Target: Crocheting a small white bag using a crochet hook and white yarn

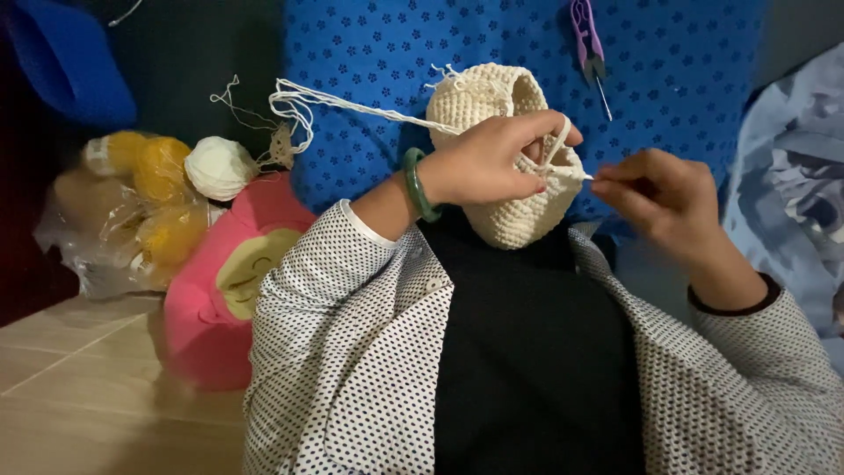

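My left hand (492,158) grips a cream crocheted piece (510,215), a rounded pouch shape, held up in front of my chest. A green bangle (413,183) sits on that wrist. My right hand (664,193) pinches a thin crochet hook or needle at the piece's right edge, its tip at the stitches. A cream yarn strand (352,105) runs left from the piece to a loose loop.
A cream yarn ball (218,167) lies on a pink plush cushion (211,299). Beside them sits a clear plastic bag of yellow yarn (132,207). Purple snips (587,44) rest on the blue patterned cloth (686,79). Pale floor tiles (79,378) lie at the lower left.
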